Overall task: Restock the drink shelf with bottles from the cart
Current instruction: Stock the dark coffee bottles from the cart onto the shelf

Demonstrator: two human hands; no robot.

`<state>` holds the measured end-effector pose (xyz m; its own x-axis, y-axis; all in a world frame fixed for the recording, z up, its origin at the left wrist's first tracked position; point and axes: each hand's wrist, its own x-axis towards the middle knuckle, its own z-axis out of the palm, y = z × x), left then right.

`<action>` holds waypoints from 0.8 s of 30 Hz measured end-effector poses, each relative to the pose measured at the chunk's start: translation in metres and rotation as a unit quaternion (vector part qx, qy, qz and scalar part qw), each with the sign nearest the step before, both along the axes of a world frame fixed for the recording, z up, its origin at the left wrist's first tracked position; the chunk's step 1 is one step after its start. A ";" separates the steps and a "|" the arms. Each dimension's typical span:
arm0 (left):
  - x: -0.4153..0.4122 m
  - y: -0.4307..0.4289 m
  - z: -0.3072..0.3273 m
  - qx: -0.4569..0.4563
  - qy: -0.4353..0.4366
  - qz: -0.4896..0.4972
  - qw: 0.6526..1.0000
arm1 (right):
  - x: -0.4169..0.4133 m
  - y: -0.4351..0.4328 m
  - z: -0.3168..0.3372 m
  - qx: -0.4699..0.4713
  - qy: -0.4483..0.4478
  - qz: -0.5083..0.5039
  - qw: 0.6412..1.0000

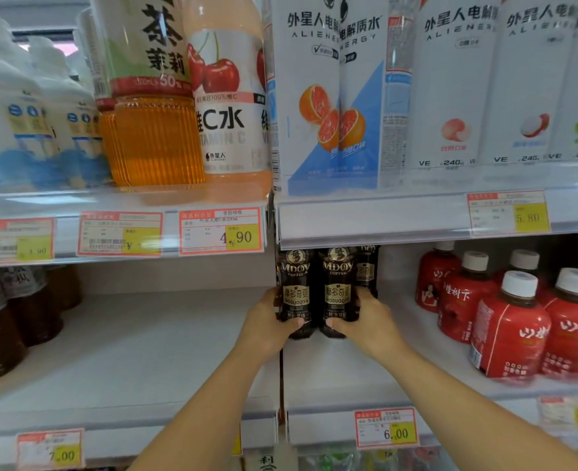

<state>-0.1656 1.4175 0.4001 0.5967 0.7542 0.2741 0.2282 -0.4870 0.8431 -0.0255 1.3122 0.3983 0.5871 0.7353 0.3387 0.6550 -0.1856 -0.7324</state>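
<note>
On shelf (331,375) | left hand (268,322) fingers wrap left bottle (296,283) | right hand (369,321) fingers wrap right bottle (337,283)

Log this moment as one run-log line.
stage: shelving | left hand: grips left coffee bottle | right hand: grips right coffee bottle | where: lower shelf, left of red bottles | behind: third coffee bottle

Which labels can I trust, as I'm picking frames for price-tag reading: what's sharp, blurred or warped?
Head view: the MDOY coffee bottles are sharp, and the 4.90 price tag and 6.00 price tag read clearly; head view edges smear, so the red bottles at right and the far-left price tag blur; shelf rails bow from the wide-angle lens.
</note>
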 end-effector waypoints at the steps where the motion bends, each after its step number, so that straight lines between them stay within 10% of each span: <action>1: 0.000 0.000 0.000 0.000 -0.002 -0.002 1.000 | 0.001 0.001 0.000 -0.001 0.001 0.000 1.000; 13: -0.047 -0.028 -0.004 0.156 0.046 0.039 0.986 | -0.057 -0.033 0.003 0.110 -0.128 -0.030 0.985; 17: -0.124 -0.048 -0.023 0.267 0.019 0.083 0.960 | -0.135 -0.033 -0.013 0.149 -0.198 0.108 0.963; 24: -0.291 -0.051 -0.105 0.191 -0.008 0.173 0.966 | -0.285 0.020 -0.081 0.070 -0.179 0.322 0.927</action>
